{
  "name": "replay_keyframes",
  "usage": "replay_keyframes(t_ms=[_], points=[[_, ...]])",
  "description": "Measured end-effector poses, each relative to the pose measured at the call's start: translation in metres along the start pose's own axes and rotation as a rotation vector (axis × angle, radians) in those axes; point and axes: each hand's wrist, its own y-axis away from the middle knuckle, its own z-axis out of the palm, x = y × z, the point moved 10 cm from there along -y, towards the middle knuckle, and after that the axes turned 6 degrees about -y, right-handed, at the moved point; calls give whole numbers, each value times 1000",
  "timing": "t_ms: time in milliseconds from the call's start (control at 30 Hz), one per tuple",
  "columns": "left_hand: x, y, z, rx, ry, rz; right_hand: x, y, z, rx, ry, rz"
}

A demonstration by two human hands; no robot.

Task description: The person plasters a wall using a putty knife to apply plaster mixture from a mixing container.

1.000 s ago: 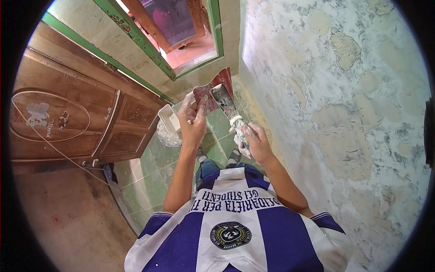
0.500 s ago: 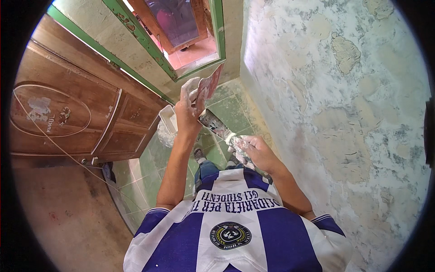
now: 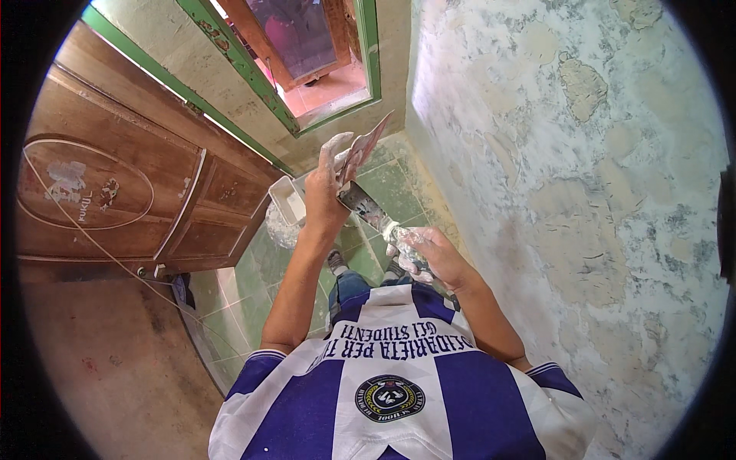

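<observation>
My left hand (image 3: 325, 192), whitened with putty, grips a thin reddish spreader plate (image 3: 368, 146) smeared with white. The plate is raised and tilted, its far corner pointing away to the right. In my right hand (image 3: 442, 259) is a putty knife (image 3: 366, 208), its handle caked in white. Its wide, stained blade points up and left, ending close to the lower edge of the plate by my left palm. Whether blade and plate touch, I cannot tell. The fingers of my left hand partly hide the plate's back.
A white rectangular tub (image 3: 287, 202) is left of my left wrist, above a whitish rounded thing on the green tiled floor (image 3: 395, 188). A patched wall (image 3: 583, 230) rises close on my right. At left is a brown wooden door (image 3: 115, 169) with a looped cable; a green-framed window (image 3: 374, 54) is ahead.
The spreader plate has tipped further right, and my left hand has shifted slightly right with it. My right hand and the putty knife have moved a little to the right.
</observation>
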Motion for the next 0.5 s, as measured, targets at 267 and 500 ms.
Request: replay_keyframes(t_ms=[267,500], points=[[-5,7,4,-1,-15,60,-5,9,2,-5,30,25],[-21,8,4,10,309,-107,-15,14,-12,-1,-78,-127]])
